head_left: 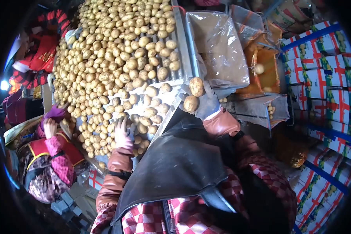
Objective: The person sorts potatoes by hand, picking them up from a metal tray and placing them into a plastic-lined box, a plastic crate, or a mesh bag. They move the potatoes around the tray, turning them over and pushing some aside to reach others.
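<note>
Many potatoes [117,50] cover a sorting table with a metal edge [185,46]. My right hand [207,103], in a grey glove, holds two large potatoes [196,87] just beyond the table's edge, near a box lined with clear plastic [220,50]. My left hand [123,132], in a light glove, lies over the potatoes at the near part of the table, its fingers spread. Whether its fingertips touch a potato is hard to tell.
Orange mesh bags [263,70] hang beyond the lined box, one potato in mid-air there. Stacked printed cartons [319,78] stand at the right. A co-worker in pink sleeves [60,163] and another in red [41,50] are at the table's left side.
</note>
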A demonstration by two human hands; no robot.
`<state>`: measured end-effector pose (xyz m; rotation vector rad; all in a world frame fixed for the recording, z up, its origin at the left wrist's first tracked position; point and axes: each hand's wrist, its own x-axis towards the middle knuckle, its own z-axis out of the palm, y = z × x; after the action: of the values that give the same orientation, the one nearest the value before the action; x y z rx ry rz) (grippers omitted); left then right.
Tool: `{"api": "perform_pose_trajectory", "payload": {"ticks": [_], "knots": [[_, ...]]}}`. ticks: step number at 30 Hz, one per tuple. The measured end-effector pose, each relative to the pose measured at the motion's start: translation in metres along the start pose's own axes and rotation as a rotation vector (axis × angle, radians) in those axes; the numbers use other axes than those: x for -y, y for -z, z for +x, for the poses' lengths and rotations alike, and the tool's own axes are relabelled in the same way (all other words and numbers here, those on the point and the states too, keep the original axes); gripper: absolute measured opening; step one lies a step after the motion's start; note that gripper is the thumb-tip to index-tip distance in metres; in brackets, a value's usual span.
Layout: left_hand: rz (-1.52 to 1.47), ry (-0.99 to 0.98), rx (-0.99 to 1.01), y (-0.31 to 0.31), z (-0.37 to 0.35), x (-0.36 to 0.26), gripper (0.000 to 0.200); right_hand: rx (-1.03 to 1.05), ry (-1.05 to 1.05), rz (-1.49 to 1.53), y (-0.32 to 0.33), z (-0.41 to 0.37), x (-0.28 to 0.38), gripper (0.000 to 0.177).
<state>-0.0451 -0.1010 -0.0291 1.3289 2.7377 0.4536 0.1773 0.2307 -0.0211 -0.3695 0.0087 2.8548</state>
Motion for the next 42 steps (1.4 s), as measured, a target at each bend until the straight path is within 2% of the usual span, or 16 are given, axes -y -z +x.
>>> {"api": "perform_pose_trajectory", "payload": {"ticks": [4,7,8,10,12,14,16,17,20,23,24,25,27,30,36,42], "knots": [[-0.061,-0.026,-0.092,0.007,-0.008,0.019,0.043,-0.098,0.042,0.188,-0.006,-0.018,0.058,0.062],[-0.126,0.091,-0.155,0.016,-0.016,0.009,0.032,-0.277,0.499,0.096,-0.027,-0.038,0.117,0.050],[-0.135,0.117,-0.126,0.017,-0.018,0.010,0.032,-0.171,0.582,0.106,-0.009,-0.045,0.154,0.052],[-0.156,0.160,-0.109,0.012,-0.021,0.015,0.032,-0.465,0.968,0.090,-0.022,-0.049,0.194,0.062],[-0.150,0.154,-0.112,0.010,-0.022,0.016,0.032,-0.596,0.973,0.234,-0.026,-0.054,0.206,0.066],[-0.147,0.146,-0.121,0.008,-0.018,0.011,0.033,-0.493,0.761,-0.082,0.028,-0.055,0.192,0.066],[-0.144,0.138,-0.122,0.008,-0.015,0.008,0.036,-0.627,0.624,-0.300,0.010,-0.048,0.120,0.044],[-0.145,0.130,-0.121,0.006,-0.013,0.010,0.036,-0.451,0.546,-0.410,0.053,-0.042,0.092,0.038],[-0.088,0.067,-0.161,0.003,-0.016,0.016,0.039,-0.606,-0.071,-0.472,-0.001,-0.031,0.017,0.054],[-0.026,0.083,-0.133,0.010,-0.011,0.012,0.042,-0.138,-0.310,-0.508,0.032,-0.023,-0.009,0.059],[-0.043,0.111,-0.123,0.008,-0.012,0.017,0.044,-0.202,-0.285,-0.750,0.016,-0.025,-0.013,0.056],[-0.049,0.106,-0.151,0.001,-0.012,0.025,0.045,-0.143,-0.244,-0.695,0.029,-0.024,-0.014,0.050],[-0.045,0.156,-0.176,-0.001,0.001,0.030,0.045,-0.387,-0.394,-0.740,0.018,-0.014,0.000,0.050],[0.077,0.275,-0.218,-0.005,0.010,0.047,0.053,-0.208,-0.197,-0.739,0.017,-0.030,0.007,0.075],[-0.037,0.620,-0.076,-0.012,0.003,0.061,0.070,-0.259,-0.301,-0.767,0.011,0.002,-0.006,0.069],[-0.032,0.480,0.028,-0.021,-0.027,0.035,0.081,-0.232,-0.355,-0.778,0.016,0.026,-0.031,0.065]]}}
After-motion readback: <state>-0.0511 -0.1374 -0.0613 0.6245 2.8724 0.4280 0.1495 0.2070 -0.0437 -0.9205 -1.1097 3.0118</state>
